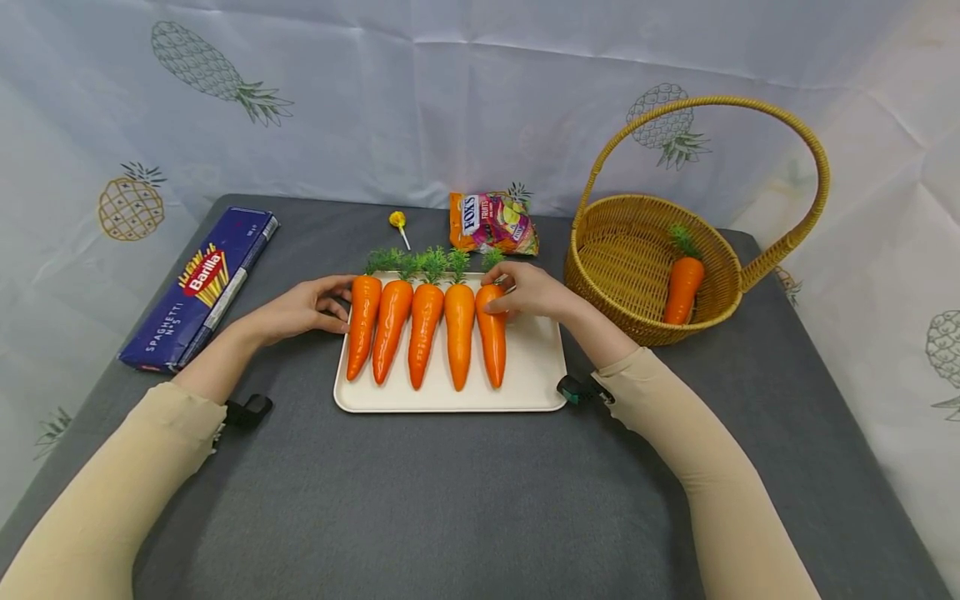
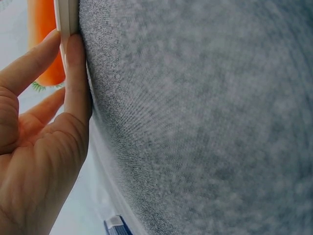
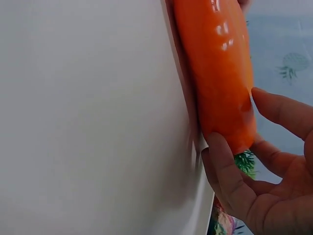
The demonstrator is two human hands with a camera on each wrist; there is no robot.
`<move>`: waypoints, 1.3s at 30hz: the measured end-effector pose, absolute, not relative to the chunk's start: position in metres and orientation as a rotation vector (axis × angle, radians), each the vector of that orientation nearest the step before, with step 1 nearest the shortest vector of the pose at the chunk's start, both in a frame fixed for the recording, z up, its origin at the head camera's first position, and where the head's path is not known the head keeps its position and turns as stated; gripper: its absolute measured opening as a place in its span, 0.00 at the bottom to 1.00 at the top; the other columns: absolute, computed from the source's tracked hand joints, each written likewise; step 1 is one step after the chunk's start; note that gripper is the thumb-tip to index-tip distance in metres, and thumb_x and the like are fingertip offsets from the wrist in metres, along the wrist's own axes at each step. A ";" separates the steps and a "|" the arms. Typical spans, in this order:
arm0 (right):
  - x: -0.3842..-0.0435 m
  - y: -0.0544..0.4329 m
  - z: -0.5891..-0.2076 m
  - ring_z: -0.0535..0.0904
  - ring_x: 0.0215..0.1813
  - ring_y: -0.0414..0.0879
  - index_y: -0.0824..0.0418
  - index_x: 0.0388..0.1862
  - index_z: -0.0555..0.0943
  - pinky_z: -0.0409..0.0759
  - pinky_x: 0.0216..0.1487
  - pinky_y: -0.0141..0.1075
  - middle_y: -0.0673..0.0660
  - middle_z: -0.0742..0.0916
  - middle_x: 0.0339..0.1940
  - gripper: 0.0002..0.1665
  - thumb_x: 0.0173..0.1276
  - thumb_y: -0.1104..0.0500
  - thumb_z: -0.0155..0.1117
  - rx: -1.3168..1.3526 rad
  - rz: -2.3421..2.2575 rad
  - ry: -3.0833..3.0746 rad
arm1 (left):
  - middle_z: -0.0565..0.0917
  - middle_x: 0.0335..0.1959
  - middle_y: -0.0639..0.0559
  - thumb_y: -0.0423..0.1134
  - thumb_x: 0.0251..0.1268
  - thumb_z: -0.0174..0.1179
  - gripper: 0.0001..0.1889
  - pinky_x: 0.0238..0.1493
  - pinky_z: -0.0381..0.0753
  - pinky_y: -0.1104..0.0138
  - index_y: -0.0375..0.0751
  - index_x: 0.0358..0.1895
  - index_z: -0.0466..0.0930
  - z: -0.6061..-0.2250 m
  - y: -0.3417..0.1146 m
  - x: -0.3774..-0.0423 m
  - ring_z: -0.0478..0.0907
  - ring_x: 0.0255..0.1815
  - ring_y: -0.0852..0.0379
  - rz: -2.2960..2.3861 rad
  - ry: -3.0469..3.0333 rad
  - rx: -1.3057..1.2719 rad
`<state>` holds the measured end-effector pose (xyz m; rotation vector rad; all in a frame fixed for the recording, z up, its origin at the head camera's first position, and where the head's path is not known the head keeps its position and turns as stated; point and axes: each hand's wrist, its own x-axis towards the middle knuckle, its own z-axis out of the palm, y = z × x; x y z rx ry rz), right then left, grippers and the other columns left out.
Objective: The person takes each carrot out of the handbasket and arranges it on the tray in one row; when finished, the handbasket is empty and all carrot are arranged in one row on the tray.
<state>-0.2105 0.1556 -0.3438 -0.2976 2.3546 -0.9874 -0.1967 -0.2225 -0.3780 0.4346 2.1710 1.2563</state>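
On the grey table lies a cream tray [image 1: 536, 358] with several orange carrots side by side on it, green tops toward the back. My left hand [image 1: 311, 308] pinches the tray's left rim between thumb and fingers, close beside the leftmost carrot [image 1: 363, 325]. At the other end of the row, my right hand [image 1: 528, 290] holds the thick upper end of the rightmost carrot [image 1: 492, 342]. In the right wrist view, the thumb and fingers lie on either side of this carrot [image 3: 220, 78], which rests along the tray surface [image 3: 98, 117].
To the right stands a wicker basket [image 1: 622, 321] with a tall handle and another carrot [image 1: 683, 287] inside. Behind the tray are a yellow lollipop [image 1: 397, 220] and a Fox's candy bag [image 1: 491, 223]. A blue Barilla spaghetti box [image 1: 198, 287] lies at the left.
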 end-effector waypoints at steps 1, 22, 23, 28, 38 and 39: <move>-0.211 0.156 -0.343 0.80 0.52 0.52 0.55 0.63 0.74 0.85 0.47 0.39 0.62 0.80 0.58 0.29 0.65 0.53 0.69 -0.295 -0.988 2.356 | 0.65 0.64 0.34 0.30 0.65 0.61 0.44 0.44 0.80 0.73 0.35 0.79 0.43 -0.378 -0.222 -0.197 0.78 0.42 0.68 1.255 2.172 0.435; -0.207 0.165 -0.322 0.80 0.58 0.54 0.57 0.63 0.74 0.84 0.55 0.46 0.61 0.76 0.64 0.26 0.67 0.55 0.67 -0.300 -1.030 2.362 | 0.65 0.64 0.35 0.30 0.66 0.61 0.44 0.44 0.80 0.73 0.35 0.79 0.44 -0.379 -0.223 -0.197 0.78 0.42 0.68 1.252 2.175 0.434; -0.207 0.165 -0.321 0.80 0.58 0.54 0.57 0.63 0.74 0.83 0.56 0.47 0.61 0.76 0.64 0.26 0.67 0.55 0.67 -0.307 -1.032 2.361 | 0.65 0.64 0.35 0.30 0.66 0.61 0.44 0.44 0.80 0.73 0.35 0.79 0.44 -0.379 -0.223 -0.197 0.78 0.42 0.67 1.253 2.175 0.434; -0.205 0.167 -0.314 0.79 0.61 0.55 0.59 0.64 0.73 0.82 0.58 0.48 0.61 0.76 0.66 0.27 0.68 0.56 0.66 -0.331 -1.039 2.364 | 0.65 0.64 0.35 0.30 0.66 0.61 0.44 0.44 0.80 0.73 0.35 0.79 0.44 -0.379 -0.223 -0.197 0.78 0.42 0.68 1.255 2.174 0.437; -0.205 0.174 -0.297 0.78 0.61 0.55 0.60 0.66 0.72 0.81 0.60 0.51 0.63 0.77 0.64 0.28 0.69 0.55 0.65 -0.351 -1.077 2.388 | 0.65 0.64 0.34 0.30 0.66 0.61 0.44 0.44 0.80 0.73 0.35 0.79 0.43 -0.378 -0.223 -0.197 0.78 0.42 0.68 1.251 2.175 0.432; -0.205 0.175 -0.296 0.78 0.60 0.55 0.61 0.66 0.72 0.81 0.60 0.51 0.63 0.76 0.64 0.28 0.69 0.56 0.65 -0.351 -1.088 2.387 | 0.65 0.64 0.35 0.30 0.66 0.61 0.44 0.44 0.80 0.73 0.35 0.79 0.43 -0.378 -0.223 -0.197 0.78 0.42 0.68 1.252 2.175 0.433</move>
